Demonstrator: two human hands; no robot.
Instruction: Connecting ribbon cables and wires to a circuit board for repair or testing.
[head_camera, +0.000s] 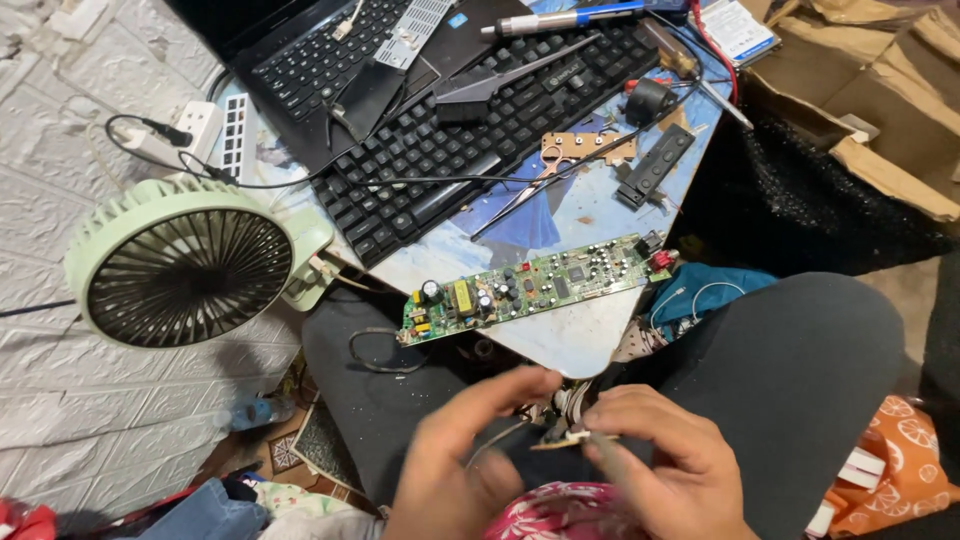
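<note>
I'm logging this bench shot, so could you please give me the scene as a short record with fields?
Left hand: blurred, open beside a thin wire, near the small part
Right hand: grip on a slim tool, tip at a small part
Table edge: long green circuit board
Further back: black keyboard, scissors, pen
Left of table: pale green fan
Right: cardboard box
</note>
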